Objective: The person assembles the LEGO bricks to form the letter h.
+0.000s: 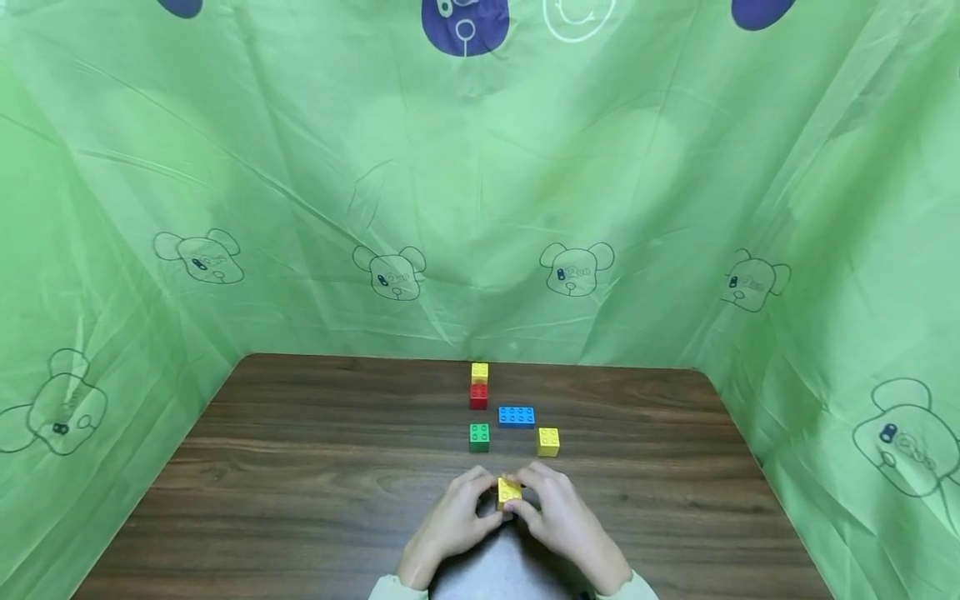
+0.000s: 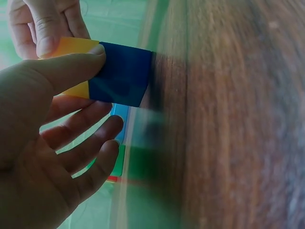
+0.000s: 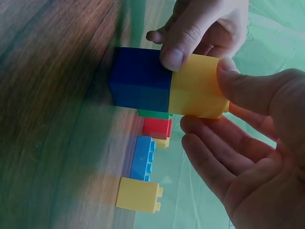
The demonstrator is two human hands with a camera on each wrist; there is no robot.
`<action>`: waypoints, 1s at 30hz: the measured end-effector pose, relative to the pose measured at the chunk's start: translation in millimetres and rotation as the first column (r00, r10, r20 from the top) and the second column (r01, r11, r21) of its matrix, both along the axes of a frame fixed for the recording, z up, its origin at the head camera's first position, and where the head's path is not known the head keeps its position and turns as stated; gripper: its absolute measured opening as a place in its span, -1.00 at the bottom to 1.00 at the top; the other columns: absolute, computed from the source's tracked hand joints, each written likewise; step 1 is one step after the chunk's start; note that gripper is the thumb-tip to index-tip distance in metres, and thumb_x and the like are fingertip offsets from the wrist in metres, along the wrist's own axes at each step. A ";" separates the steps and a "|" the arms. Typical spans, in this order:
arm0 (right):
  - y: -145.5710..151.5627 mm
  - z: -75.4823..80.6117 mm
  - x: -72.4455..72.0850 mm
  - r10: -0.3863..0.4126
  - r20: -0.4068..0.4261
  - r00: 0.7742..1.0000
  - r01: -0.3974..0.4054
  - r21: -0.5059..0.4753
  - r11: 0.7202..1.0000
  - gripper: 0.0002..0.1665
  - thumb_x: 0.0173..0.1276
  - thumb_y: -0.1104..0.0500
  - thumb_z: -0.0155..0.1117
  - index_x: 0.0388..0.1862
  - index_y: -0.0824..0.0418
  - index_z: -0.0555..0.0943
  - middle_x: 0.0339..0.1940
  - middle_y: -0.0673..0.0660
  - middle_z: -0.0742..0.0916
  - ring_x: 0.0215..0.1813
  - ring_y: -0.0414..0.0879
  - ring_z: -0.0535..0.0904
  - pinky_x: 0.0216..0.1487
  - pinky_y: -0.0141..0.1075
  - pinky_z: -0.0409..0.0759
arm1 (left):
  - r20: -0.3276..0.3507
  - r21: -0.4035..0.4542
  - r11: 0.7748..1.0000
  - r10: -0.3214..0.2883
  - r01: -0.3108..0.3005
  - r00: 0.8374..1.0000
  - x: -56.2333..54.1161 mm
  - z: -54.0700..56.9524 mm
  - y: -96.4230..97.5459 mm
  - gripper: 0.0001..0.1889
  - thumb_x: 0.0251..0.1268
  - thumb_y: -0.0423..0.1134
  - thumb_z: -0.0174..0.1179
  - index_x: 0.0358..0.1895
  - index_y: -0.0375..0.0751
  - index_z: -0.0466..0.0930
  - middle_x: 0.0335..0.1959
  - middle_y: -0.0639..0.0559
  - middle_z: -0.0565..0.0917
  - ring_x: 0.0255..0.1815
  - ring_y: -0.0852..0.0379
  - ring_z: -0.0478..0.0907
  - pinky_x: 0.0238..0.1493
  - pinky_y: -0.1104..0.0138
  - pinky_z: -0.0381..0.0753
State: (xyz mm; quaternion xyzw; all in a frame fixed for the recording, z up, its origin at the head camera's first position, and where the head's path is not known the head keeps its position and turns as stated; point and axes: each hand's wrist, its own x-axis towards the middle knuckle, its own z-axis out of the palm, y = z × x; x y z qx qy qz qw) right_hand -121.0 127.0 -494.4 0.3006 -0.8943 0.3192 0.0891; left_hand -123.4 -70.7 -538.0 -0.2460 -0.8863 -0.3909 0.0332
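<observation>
Both hands hold a small upright stack at the near middle of the table: a yellow toy brick (image 1: 508, 492) on top of a dark blue toy brick (image 2: 121, 74). The left hand (image 1: 457, 518) has its thumb across the seam between the two bricks in the left wrist view. The right hand (image 1: 561, 515) pinches the yellow brick from the other side, its thumb near the studded top. In the right wrist view the two bricks' faces meet with no visible gap. Whether the blue brick's base touches the tabletop is hard to tell.
Beyond the hands on the wooden table (image 1: 300, 467) stand a second yellow brick (image 1: 548, 442), a long blue brick (image 1: 517, 417), a green brick (image 1: 479, 438), a red brick (image 1: 478, 397) and another yellow brick (image 1: 480, 373) behind it. Green cloth (image 1: 480, 167) surrounds the table's back and sides.
</observation>
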 end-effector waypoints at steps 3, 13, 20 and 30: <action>1.9 -0.4 0.1 0.014 0.001 1.000 -0.014 0.000 1.000 -0.70 0.18 0.23 0.54 -0.10 0.23 0.73 -0.14 0.06 0.77 -0.06 -0.10 0.73 -0.05 -0.23 0.72 | -0.009 0.003 1.000 -0.001 0.001 1.000 0.6 0.8 1.1 -0.73 0.25 -0.15 0.42 -0.03 -0.13 0.69 -0.20 0.16 0.64 -0.19 0.16 0.61 -0.13 0.41 0.59; 6.2 2.8 -1.8 0.096 0.012 0.995 -0.097 0.045 0.994 -0.69 0.29 0.05 0.49 -0.06 0.16 0.73 -0.12 -0.03 0.78 -0.07 -0.20 0.71 -0.08 -0.28 0.71 | 0.025 -0.060 0.997 -0.041 0.043 0.999 4.3 10.4 -3.2 -0.75 0.20 -0.18 0.42 -0.08 -0.07 0.67 -0.22 0.24 0.60 -0.21 0.28 0.54 -0.17 0.43 0.56; 17.9 8.2 -13.0 0.142 0.190 0.971 -0.139 -0.029 0.990 -0.53 0.48 -0.16 0.24 0.17 0.09 0.68 0.03 -0.01 0.79 0.00 -0.17 0.70 0.00 -0.23 0.70 | 0.112 0.002 0.994 -0.107 0.108 0.988 10.1 29.9 -26.8 -0.77 0.25 -0.06 0.42 -0.11 0.01 0.64 -0.17 0.25 0.62 -0.11 0.24 0.59 -0.02 0.30 0.64; 32.6 15.6 -40.2 -0.204 0.096 0.974 0.200 0.048 0.979 -0.54 0.41 -0.07 0.36 0.18 0.12 0.69 0.06 0.09 0.78 0.07 -0.02 0.71 0.10 -0.04 0.66 | 0.043 -0.042 0.986 0.166 -0.164 0.985 -11.7 50.3 -77.3 -0.69 0.13 -0.26 0.50 -0.07 -0.12 0.65 -0.19 0.13 0.64 -0.13 0.08 0.64 -0.05 0.16 0.68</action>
